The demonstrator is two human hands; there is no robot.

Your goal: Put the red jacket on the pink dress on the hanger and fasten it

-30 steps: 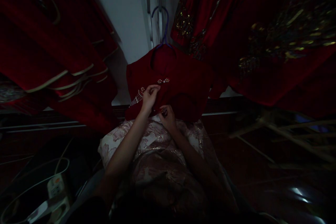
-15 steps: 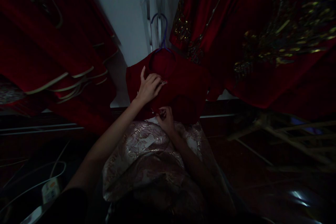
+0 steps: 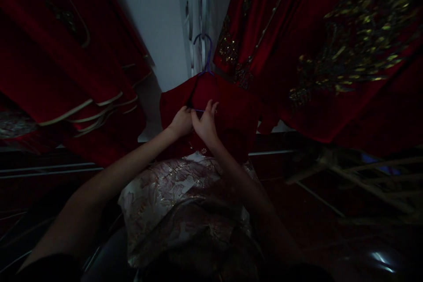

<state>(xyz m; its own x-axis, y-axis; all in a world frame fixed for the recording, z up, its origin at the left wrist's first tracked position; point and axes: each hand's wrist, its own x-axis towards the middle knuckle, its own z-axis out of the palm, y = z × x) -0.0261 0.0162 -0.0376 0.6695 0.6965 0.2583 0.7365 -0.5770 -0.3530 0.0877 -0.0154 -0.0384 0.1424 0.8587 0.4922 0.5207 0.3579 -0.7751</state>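
Note:
A red garment [image 3: 236, 116] hangs in front of me on a purple hanger [image 3: 209, 48], its neck opening facing me. At the left edge of that opening, my left hand [image 3: 181, 122] is closed, fingertips pinching the cloth. Close against it is my right hand [image 3: 205, 127], its thumb by the left fingertips and its fingers raised apart from the thumb over the red cloth. Part of the hanger's thin bar shows between thumb and fingers. Small shiny ornaments [image 3: 204, 151] sit low on the garment. The light is dim, and fine detail at the fingertips cannot be made out.
Red garments with pale trim [image 3: 76, 112] hang at the left. Red cloth with gold sequin work [image 3: 357, 48] hangs at the right. Patterned shiny fabric [image 3: 161, 180] covers my lap. A wooden frame [image 3: 366, 178] stands at lower right. Behind the hanger is a pale wall [image 3: 155, 17].
My right hand has moved up from the garment's lower part to the neck opening. My left hand has shifted slightly down and left, and its fingers have closed on the edge.

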